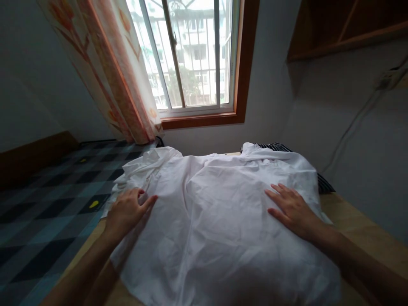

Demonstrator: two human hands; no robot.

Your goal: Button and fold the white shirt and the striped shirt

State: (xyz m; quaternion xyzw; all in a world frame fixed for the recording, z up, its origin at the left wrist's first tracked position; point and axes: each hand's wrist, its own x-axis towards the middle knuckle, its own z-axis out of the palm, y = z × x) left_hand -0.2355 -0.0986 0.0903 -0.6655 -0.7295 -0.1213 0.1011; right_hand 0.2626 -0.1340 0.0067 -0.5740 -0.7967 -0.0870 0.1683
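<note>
A white shirt [223, 221] lies spread over a wooden table, wrinkled, with a line running down its front. Its far edge and bunched sleeves reach toward the window side. My left hand [129, 208] rests at the shirt's left side, thumb stretched out over the cloth and fingers apart from it, partly curled out of sight. On the right part of the shirt my right hand [288, 208] lies flat, its fingers spread and pointing away from me. Neither hand shows cloth gripped between its fingers.
The wooden table [360, 216] shows around the shirt. A checked bedspread [47, 221] covers a bed at the left. Dark striped cloth [325, 185] sticks out behind the shirt. A curtain [111, 72] hangs by the window [197, 63]; a shelf [347, 29] is at upper right.
</note>
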